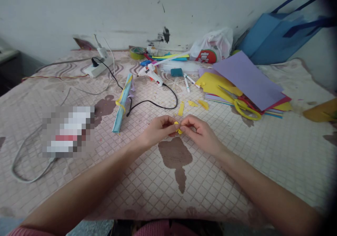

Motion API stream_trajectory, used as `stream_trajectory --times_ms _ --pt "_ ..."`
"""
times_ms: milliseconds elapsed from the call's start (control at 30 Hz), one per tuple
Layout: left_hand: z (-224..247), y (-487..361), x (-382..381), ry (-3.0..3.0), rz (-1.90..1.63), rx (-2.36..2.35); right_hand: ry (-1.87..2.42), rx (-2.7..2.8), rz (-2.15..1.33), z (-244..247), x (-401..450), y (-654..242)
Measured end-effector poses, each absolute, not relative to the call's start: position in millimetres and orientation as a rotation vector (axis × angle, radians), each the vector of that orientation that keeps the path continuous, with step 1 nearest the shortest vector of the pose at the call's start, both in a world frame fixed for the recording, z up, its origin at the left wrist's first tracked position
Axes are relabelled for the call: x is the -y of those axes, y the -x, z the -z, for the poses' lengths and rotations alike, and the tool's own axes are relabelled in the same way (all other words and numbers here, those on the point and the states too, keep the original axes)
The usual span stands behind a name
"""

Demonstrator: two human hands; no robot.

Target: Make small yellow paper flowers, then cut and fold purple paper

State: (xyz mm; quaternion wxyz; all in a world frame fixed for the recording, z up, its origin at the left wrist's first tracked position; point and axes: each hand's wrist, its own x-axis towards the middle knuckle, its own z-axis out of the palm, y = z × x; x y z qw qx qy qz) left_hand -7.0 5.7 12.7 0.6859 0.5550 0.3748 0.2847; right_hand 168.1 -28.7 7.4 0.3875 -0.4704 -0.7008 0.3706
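Yellow piece point(179, 131) pinched between two bare hands, low over the patterned surface point(231, 190)

The yellow piece is small, creased and partly hidden by fingers, so its full shape is not clear. The left hand point(160, 130) reaches it from the 8 o'clock side, thumb and forefinger pressed together on it. The right hand point(200, 133) comes in from 4 o'clock, its grip also closed on the piece, fingertips almost meeting those of the left.

Taking the yellow piece as the centre of the dial, loose yellow scraps point(181, 108) lie near it, from 12 to 2 o'clock. Beyond them at 12 are a teal block point(176, 72) and white markers point(186, 84). A white glue gun point(154, 78) rests at 11 o'clock, its black cord curling back towards 10. A light blue strip point(121, 107), with a yellow band around it, lies at 10, nearer than the white power strip point(96, 68). A pixelated object point(70, 130) with a pale cable sits at 9.

Yellow-handled scissors point(247, 110) lie between 2 and 3 o'clock on coloured sheets point(246, 78), a purple one uppermost. At 1 is a white plastic bag point(221, 41); a blue bag point(268, 39) stands between 1 and 2
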Motion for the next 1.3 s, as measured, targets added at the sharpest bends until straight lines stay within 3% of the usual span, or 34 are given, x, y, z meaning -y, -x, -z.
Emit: stream_trajectory --times_ms 367,1300 --pt "-10.0 6.7 -3.9 -1.149 -0.727 -0.856 1.220 1.455 -1.208 -7.4 33.4 -161.1" --pt "-8.5 6.3 -4.3 -1.106 -0.693 -0.875 1.292 1.572 -1.151 -8.3 34.8 -161.0"
